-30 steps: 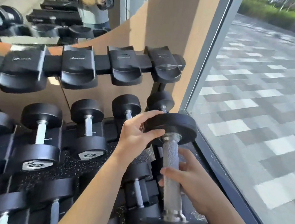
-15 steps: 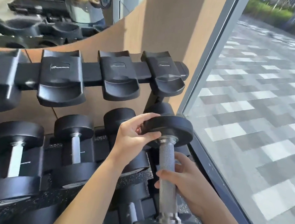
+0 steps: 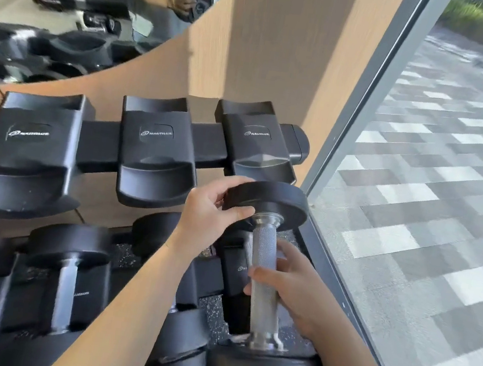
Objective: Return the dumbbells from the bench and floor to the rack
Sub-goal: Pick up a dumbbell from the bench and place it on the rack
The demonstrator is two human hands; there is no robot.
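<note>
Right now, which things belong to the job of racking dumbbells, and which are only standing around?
Job: dumbbell, gripped by left hand and right hand; empty rack cradle.
Not the job: racked dumbbells, mirror, window.

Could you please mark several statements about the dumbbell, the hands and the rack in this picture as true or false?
1. The right hand grips the knurled steel handle of the black round-headed dumbbell. True.
2. The left hand hangs idle. False: it grips the dumbbell's far head.
3. The dumbbell rests in a black moulded top-rail cradle. False: both hands hold it, not seated in any cradle.
4. At lower left, other black dumbbells sit racked. True.
</note>
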